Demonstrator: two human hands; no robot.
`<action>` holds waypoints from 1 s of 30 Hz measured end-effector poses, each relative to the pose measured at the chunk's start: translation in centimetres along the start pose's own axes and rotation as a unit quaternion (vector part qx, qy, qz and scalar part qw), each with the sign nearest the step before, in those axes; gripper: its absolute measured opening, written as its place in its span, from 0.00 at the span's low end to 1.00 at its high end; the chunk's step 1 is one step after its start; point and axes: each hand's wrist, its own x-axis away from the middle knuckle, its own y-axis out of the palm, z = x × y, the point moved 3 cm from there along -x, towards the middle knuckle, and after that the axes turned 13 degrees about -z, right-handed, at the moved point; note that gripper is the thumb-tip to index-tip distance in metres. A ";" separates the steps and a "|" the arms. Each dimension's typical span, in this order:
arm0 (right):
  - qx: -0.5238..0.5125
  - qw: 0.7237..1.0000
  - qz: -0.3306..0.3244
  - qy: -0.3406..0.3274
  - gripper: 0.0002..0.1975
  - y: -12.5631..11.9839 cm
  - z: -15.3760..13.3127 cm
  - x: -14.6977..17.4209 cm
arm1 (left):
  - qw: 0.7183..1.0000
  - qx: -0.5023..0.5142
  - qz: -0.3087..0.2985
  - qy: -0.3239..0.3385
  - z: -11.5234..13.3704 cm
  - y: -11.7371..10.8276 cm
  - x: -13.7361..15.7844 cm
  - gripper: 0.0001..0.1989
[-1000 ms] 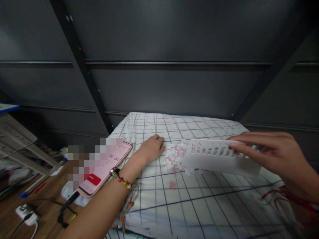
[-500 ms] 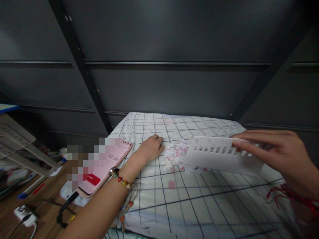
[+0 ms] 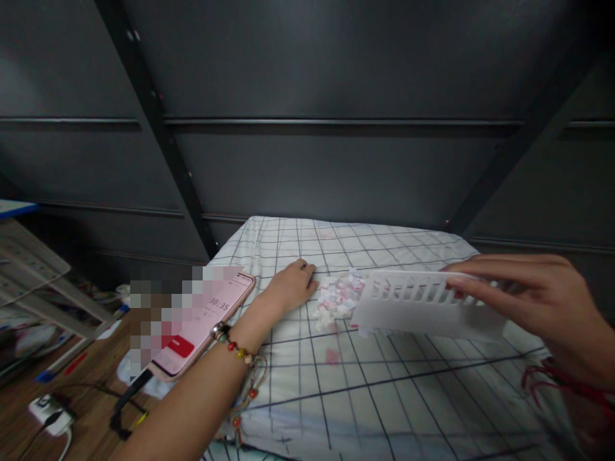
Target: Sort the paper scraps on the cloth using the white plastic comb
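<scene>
My right hand [image 3: 533, 285] pinches the upper edge of a white plastic basket [image 3: 423, 314] with slots along its wall. The basket is tipped on its side over the checked sheet [image 3: 298, 397]. A heap of torn paper scraps [image 3: 339, 296], white with pink marks, lies at the basket's left end, and the basket hides part of it. Just left of the scraps, my left hand [image 3: 291, 285] rests flat on the sheet, fingers stretched out and holding nothing. It wears a ring, with a beaded bracelet on the wrist.
A pink phone [image 3: 206, 326] with a timer on its screen lies left of my left forearm, a black cable [image 3: 127, 403] plugged in. A white charger [image 3: 50, 413] sits on the wooden floor at the far left. A dark panelled wall [image 3: 307, 173] stands behind the sheet.
The basket's upper edge has dropped slightly and its wall tilts differently, covering more of the scraps near its lower edge. My left hand stays in place.
</scene>
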 end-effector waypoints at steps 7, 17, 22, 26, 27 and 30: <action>0.042 0.999 0.006 0.020 0.13 0.0 0.3 0.1 | 1.000 0.002 0.007 0.001 0.0 0.0 0.0 0.18; 0.019 1.000 0.006 0.013 0.11 0.2 0.9 0.3 | 1.000 0.005 0.001 0.003 0.0 -0.1 0.0 0.18; -0.044 0.999 -0.018 -0.010 0.09 0.2 -0.6 -0.3 | 1.000 0.009 -0.002 -0.001 0.1 -0.2 0.1 0.18; -0.045 0.999 0.003 -0.001 0.08 0.0 -0.7 -0.2 | 1.000 0.005 -0.003 0.003 0.2 -0.3 0.1 0.18; -0.040 0.999 0.008 0.002 0.07 -0.1 -0.5 -0.1 | 1.000 0.002 -0.003 0.004 0.2 -0.3 0.1 0.18; -0.034 0.999 -0.001 -0.003 0.08 0.0 -0.3 -0.1 | 1.000 -0.002 -0.007 0.003 0.2 -0.2 0.0 0.18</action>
